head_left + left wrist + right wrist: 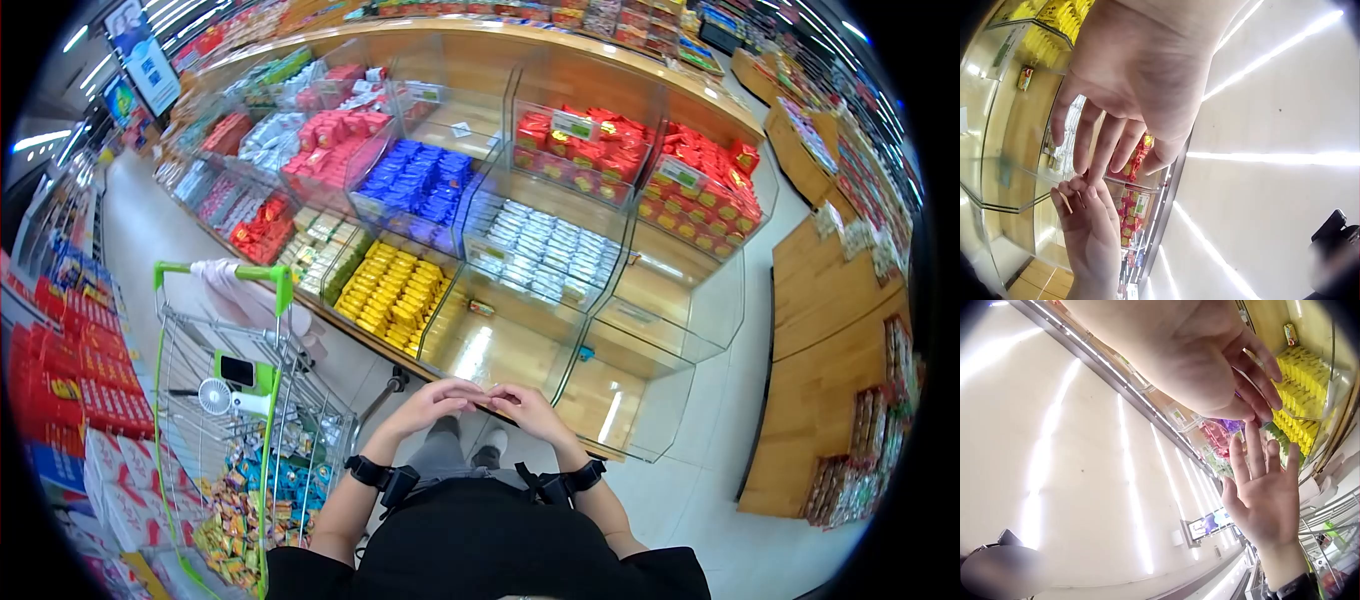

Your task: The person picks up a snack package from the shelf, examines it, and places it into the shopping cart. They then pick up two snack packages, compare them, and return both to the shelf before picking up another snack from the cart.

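Note:
My left hand is held out in front of my body with its fingers mostly straight and slightly spread. At its fingertips, my right hand has curled fingers and pinches the tip of one left finger. The right wrist view shows the left palm facing the camera, bare of any item. Both hands are above the front edge of the display stand. Closest beyond them is a clear-walled bin with one small packet at its back. Yellow packets fill the bin to its left.
A shopping cart with a green handle stands at my left, loaded with wrapped packets. A phone and a small white fan are on it. Bins hold blue packets, silver packets and red packets. A wooden counter stands at right.

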A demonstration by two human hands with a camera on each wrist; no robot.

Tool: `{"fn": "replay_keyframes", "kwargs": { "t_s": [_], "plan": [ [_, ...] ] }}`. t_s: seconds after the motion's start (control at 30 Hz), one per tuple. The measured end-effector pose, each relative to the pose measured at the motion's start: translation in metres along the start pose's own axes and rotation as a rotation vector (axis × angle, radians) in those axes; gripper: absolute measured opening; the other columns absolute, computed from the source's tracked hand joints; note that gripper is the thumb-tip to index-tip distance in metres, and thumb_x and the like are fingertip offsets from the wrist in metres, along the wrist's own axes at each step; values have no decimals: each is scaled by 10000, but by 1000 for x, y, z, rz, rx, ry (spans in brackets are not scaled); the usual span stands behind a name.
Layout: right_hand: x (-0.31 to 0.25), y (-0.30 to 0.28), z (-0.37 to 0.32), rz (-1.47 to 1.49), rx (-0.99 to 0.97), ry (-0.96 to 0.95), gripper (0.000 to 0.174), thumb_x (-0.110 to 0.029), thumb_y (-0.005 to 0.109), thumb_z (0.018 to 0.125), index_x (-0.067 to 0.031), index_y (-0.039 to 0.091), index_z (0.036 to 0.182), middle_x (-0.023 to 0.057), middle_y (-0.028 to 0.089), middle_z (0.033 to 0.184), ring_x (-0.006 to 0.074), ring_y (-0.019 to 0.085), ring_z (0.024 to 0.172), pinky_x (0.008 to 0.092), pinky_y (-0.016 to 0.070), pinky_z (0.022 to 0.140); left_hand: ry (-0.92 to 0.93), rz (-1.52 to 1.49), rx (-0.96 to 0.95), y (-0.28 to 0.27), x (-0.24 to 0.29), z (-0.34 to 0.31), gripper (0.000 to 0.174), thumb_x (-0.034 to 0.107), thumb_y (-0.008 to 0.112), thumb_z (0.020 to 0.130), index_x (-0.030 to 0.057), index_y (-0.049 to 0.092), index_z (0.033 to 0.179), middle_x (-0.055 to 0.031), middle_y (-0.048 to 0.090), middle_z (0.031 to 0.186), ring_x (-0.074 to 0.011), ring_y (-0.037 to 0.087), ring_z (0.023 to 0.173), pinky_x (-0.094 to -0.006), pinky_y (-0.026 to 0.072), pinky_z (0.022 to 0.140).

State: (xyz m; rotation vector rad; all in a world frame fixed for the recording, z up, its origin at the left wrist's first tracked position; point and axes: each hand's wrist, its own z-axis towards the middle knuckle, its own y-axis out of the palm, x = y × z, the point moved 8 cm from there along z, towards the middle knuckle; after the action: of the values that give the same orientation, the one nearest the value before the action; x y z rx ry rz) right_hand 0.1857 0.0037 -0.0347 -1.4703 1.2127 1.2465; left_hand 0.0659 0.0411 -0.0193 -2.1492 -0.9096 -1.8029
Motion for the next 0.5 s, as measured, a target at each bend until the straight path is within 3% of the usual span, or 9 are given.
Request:
{"fn": "replay_keyframes", "kwargs": {
  "t_s": [0.07,0.5],
  "plan": [
    [-2,0,1,-100,7,-15,158,-103,524,813,-4,568,928,74,608,823,134,578,761,261,453,693,57,23,-4,4,5,-6,301,88,456,851,-17,452,1133,-126,545,1100,-180,531,961,-301,412,855],
    [-16,33,39,-132,-137,-88,154,-113,537,806,3,576,899,78,607,795,144,576,764,274,448,699,136,-4,102,-27,16,-39,307,114,455,853,-9,446,1135,-120,535,1108,-183,529,955,-312,395,863]
  ]
}}
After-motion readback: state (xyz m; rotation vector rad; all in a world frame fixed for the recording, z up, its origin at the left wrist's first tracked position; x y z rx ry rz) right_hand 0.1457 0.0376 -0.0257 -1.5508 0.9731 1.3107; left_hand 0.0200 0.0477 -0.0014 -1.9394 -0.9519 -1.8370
